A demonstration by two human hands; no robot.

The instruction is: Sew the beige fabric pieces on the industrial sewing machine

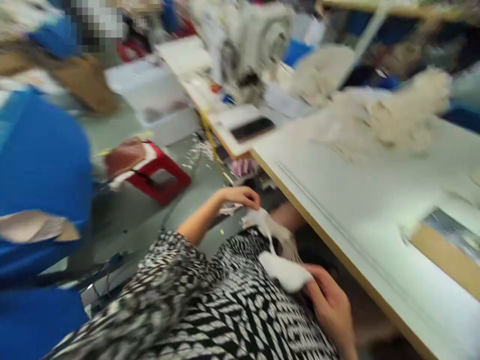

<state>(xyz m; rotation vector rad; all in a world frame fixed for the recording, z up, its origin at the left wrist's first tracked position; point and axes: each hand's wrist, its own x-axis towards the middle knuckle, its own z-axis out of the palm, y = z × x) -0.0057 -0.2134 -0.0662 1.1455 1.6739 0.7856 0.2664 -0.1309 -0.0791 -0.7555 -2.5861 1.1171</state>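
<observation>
Over my lap, both hands hold a white cloth piece (287, 272) with soft, rounded ends and a thin strip between its parts. My left hand (242, 196) pinches its far end, fingers bent downward. At the near end my right hand (333, 304) is closed, thumb and fingers gripping the edge. The cloth hangs loosely between the hands, beside the table's front edge. Motion blur hides its finer shape, and some of my fingertips are covered by it.
On the right stands a white table (337, 200) bearing heaps of cream cloth (408, 115). A sewing machine (258, 45) and dark phone (253, 129) are beyond. A red stool (161, 175), white bin (157, 95) and blue bag (41, 165) are to the left.
</observation>
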